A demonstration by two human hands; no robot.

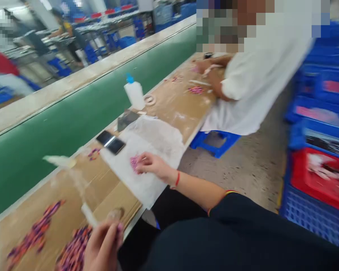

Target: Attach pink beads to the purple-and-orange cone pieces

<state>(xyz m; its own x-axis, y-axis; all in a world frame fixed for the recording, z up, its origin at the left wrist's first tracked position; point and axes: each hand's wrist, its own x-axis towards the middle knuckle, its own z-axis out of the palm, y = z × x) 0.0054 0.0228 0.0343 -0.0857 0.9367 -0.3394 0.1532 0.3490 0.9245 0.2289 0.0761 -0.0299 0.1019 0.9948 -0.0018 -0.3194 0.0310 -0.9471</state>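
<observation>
Pieces (133,163) at right hand (152,165), fingers narrowed, cannot tell if gripping; stick (88,213) in left hand (103,242); probably placing, calling for light touch.

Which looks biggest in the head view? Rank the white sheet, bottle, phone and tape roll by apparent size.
1. White sheet, clearly largest.
2. Bottle and phone, too alike to rank; the phone lies nearer the camera.
3. Tape roll, smallest.

There are two large orange-and-purple piles (74,250), one phone (115,146), one white bottle (135,95) and one tape roll (150,103).
</observation>
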